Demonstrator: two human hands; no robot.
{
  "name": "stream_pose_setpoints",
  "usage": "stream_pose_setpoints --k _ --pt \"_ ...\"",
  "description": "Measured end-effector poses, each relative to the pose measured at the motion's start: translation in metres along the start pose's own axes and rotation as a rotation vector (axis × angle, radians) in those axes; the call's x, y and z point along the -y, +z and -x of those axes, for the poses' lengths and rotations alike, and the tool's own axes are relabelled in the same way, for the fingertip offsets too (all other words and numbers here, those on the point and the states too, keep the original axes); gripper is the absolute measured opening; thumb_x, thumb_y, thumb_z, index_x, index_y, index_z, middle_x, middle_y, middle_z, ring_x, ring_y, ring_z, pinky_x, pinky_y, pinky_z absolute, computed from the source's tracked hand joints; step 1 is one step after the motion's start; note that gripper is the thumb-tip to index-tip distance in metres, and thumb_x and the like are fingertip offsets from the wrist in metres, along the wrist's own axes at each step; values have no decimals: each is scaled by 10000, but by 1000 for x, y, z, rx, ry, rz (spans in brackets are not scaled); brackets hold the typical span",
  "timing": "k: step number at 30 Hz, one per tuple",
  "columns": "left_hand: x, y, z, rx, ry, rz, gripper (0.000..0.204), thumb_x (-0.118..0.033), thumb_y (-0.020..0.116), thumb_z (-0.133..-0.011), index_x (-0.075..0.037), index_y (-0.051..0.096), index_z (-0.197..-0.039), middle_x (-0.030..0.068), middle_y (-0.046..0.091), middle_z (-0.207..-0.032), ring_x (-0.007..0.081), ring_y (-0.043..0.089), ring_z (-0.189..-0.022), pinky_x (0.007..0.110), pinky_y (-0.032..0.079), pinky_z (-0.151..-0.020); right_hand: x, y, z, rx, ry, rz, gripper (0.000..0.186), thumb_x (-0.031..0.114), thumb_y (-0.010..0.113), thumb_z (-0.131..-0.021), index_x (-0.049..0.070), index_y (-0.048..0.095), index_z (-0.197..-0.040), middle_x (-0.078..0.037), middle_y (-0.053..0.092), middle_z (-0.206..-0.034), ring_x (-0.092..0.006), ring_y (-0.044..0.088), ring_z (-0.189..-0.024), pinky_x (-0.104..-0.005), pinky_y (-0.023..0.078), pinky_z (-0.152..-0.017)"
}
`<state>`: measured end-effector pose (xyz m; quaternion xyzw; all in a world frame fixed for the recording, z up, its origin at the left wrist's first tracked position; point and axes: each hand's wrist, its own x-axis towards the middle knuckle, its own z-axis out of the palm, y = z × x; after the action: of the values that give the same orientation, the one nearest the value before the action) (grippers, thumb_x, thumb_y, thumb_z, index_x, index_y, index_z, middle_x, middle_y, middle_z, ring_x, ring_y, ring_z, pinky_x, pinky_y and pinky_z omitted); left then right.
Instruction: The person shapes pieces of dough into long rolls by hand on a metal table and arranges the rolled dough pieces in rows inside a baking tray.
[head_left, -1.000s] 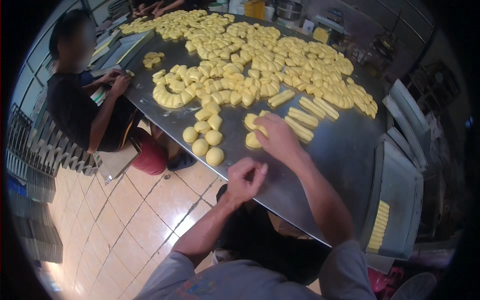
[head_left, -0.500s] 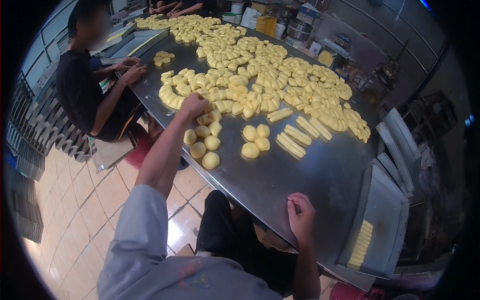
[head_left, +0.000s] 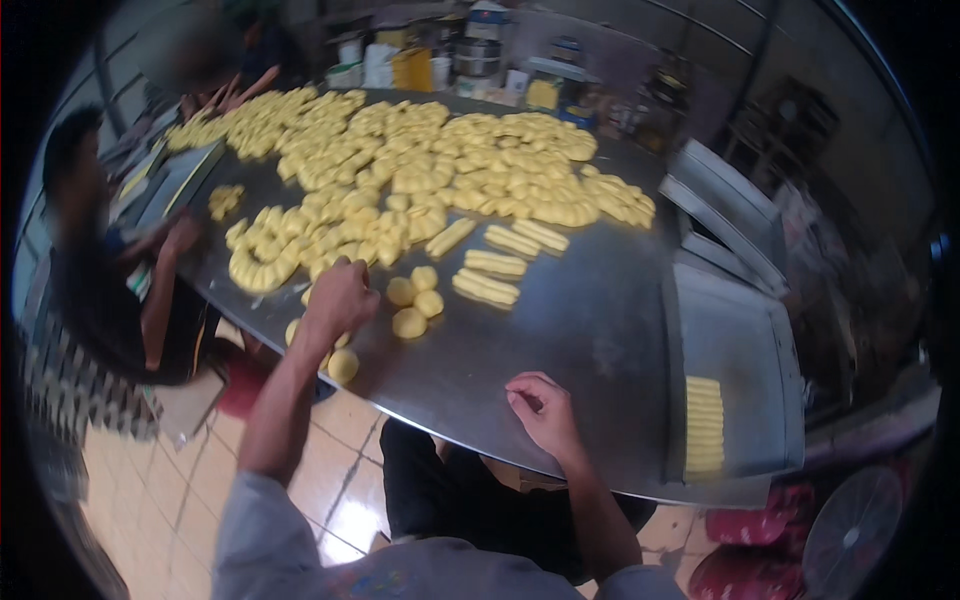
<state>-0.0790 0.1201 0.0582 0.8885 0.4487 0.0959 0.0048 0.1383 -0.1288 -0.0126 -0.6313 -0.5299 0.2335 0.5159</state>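
Note:
My left hand [head_left: 345, 298] is closed, its back turned up, between the big mass of dough pieces and the round dough balls. Its fingertips are hidden, so what they hold cannot be made out. Under and beside its wrist lie several dough balls, one of them a smooth ball [head_left: 343, 366] at the table edge. Just right of it sits a small cluster of dough balls [head_left: 409, 323]. My right hand [head_left: 543, 408] rests low over the near part of the metal table [head_left: 590, 380], fingers loosely curled, with nothing visible in them.
Yellow dough pieces [head_left: 440, 160] cover the far table. Dough sticks [head_left: 486, 287] lie mid-table. At right stands a metal tray [head_left: 745, 360] with a row of dough sticks [head_left: 704, 425]; more trays [head_left: 725, 215] lean behind it. A co-worker [head_left: 110, 290] sits at left, others farther back.
The view has swung right, so the table and dough appear farther left. My left hand has come back from the dough mass toward the cluster of balls. My right hand stays loosely curled.

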Motion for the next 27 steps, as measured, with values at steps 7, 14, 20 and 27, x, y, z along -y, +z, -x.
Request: stream_pose_setpoints --k 7,14,20,27 --pt "-153 25 66 145 -34 1517 181 -175 640 -859 -42 530 -913 12 540 -841 92 507 -778 236 428 -688 30 -20 -2 -25 546 -1009 186 44 589 -879 -28 612 -1048 -84 630 -977 -149 624 -851 -270 521 -729" --pt "-221 56 83 197 -192 1730 320 -231 598 -914 -3 545 -1133 67 617 -982 110 572 -847 246 477 -728 26 -40 21 -307 40 21 215 -9 575 -864 -54 589 -1074 -147 600 -1095 -170 610 -956 -301 533 -743" --pt "-223 49 83 459 -280 1971 397 -297 530 -949 5 532 -1205 81 611 -1079 154 568 -1009 283 459 -866 19 -48 23 -415 47 -61 312 89 610 -862 -62 563 -1130 -157 595 -1139 -165 578 -1058 -301 499 -847" --pt "-215 42 83 280 -160 1860 502 -377 453 -968 29 480 -1262 104 531 -1254 196 546 -1094 313 397 -975 41 -60 11 -78 286 -565 318 50 536 -901 -73 501 -1192 -119 608 -1078 -165 594 -997 -286 518 -840"
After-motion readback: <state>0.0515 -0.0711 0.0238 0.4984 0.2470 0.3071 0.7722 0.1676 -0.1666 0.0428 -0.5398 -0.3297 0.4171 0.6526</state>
